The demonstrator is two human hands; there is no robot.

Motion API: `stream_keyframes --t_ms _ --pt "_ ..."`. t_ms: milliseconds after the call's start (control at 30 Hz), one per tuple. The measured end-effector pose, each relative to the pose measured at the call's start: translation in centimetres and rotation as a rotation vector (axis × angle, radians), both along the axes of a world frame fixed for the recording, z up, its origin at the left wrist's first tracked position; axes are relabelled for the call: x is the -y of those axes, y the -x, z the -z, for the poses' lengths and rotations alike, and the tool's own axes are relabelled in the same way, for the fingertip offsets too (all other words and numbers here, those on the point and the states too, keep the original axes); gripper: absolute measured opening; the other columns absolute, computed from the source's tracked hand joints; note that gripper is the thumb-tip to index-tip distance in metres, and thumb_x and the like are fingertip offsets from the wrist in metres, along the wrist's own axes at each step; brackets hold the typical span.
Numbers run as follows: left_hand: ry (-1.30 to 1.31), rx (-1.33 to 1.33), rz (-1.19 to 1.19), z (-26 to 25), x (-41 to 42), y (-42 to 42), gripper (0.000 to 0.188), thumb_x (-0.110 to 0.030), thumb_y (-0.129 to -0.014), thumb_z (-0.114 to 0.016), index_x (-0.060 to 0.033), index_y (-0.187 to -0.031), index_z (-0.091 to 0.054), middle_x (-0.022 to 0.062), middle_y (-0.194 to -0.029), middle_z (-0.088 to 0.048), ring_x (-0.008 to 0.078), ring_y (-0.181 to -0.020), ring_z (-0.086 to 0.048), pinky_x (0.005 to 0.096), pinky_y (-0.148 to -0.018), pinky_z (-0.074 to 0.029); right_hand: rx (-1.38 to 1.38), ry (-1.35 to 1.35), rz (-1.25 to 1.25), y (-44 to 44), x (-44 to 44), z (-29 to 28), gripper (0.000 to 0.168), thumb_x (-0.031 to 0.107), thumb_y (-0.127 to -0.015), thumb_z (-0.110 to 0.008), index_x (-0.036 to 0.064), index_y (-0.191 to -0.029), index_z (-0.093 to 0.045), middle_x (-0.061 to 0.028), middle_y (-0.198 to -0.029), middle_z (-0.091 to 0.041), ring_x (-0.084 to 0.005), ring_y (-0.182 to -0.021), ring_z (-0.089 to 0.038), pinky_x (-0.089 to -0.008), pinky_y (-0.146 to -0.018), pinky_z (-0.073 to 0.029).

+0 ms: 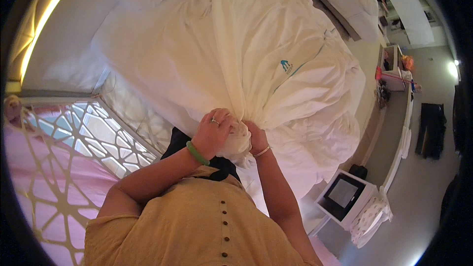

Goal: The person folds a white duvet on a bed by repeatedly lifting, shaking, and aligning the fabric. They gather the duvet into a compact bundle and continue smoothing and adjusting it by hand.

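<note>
A large white bedding piece [177, 48], apparently a duvet or its cover, spreads over the bed in deep folds that run together at my hands. My left hand [214, 129], with a ring and a green bangle at the wrist, grips the left side of the gathered fabric. On the right side of the same bunch, my right hand [257, 138] is closed around the cloth; a thin bracelet circles that wrist. A crumpled end of the fabric [238, 140] bulges between both hands. A blue logo and blue line mark the bedding to the right.
A patterned lattice screen [66, 203] stands at the left, with pink fabric behind it. At the right are a white cabinet with a dark-framed front [342, 195], a patterned cloth [371, 216] and a small shelf unit [392, 68]. A padded headboard [59, 40] rises upper left.
</note>
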State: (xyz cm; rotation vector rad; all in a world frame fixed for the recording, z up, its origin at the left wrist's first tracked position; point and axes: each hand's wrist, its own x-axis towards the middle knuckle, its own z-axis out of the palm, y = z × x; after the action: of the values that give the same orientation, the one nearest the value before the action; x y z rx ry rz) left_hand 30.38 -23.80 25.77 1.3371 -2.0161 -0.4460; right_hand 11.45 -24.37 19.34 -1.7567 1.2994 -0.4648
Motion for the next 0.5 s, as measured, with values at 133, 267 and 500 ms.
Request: stream_keyframes --t_ms 133,267,500 --pt "-0.144 0.07 0.204 -0.7 2.8 -4.5 0.014 -0.005 -0.074 -0.058 -0.0038 -0.088 -0.056 0.0136 -0.084 -0.057 0.0304 -0.083 -0.056 0.0371 -0.074 -0.046 -0.039 0.014 -0.02 -3.7 0.0 -2.0 0.038 0.022 -0.073 -0.061 0.013 -0.109 -0.055 -0.0098 -0.107 -0.06 -0.028 -0.096 -0.059 -0.0344 -0.078 -0.048" --pt "-0.147 -0.305 0.129 -3.6 5.3 -8.8 0.008 -0.003 -0.074 -0.058 -0.0011 -0.081 -0.057 0.0145 -0.077 -0.058 0.0322 -0.069 -0.058 0.0381 -0.061 -0.047 0.15 -0.145 0.159 -8.7 1.4 -4.1 0.036 0.022 -0.078 -0.059 0.005 -0.11 -0.057 -0.0124 -0.109 -0.059 -0.0245 -0.099 -0.057 -0.0317 -0.085 -0.044" --pt "-0.05 -0.396 0.3 -3.9 9.3 -7.7 0.009 -0.001 -0.072 -0.059 -0.0016 -0.08 -0.056 0.0138 -0.077 -0.057 0.0324 -0.07 -0.056 0.0374 -0.062 -0.046 1.015 -0.497 0.849 -10.0 3.5 -3.5 0.04 0.027 -0.085 -0.055 -0.001 -0.114 -0.052 -0.0074 -0.115 -0.054 -0.018 -0.103 -0.05 -0.029 -0.09 -0.038"
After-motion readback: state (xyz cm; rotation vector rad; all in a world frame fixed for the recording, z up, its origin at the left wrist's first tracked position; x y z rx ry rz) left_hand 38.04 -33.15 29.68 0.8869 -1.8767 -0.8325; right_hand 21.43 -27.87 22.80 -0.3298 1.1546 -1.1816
